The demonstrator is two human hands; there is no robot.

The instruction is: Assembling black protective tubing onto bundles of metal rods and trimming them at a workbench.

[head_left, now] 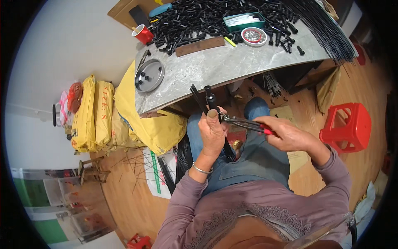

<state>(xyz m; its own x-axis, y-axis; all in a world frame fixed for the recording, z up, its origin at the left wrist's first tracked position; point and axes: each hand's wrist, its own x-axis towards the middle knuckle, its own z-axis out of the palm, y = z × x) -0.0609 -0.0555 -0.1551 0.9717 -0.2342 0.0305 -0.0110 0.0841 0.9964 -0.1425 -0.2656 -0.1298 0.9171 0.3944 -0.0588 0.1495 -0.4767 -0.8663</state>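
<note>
My left hand (pixel 212 132) is closed around a bundle of thin black rods (pixel 198 98) and a black tubular fitting with a wider head (pixel 210 98), its thumb pointing up. The rods' lower ends come out below the fist, over my lap. In my right hand (pixel 285 132) is a pair of pliers (pixel 244 123) with red and black handles. The pliers' jaws reach the fitting next to my left fingers; what exactly they bite on is too small to tell. Both hands are above my lap, just in front of the table edge.
The grey table (pixel 195 68) carries a heap of black fittings (pixel 195 25), a round metal tray (pixel 150 75), a red cup (pixel 143 34), a green box (pixel 243 20) and a white dish (pixel 253 36). A red stool (pixel 346 126) stands right; yellow sacks (pixel 104 112) lean left.
</note>
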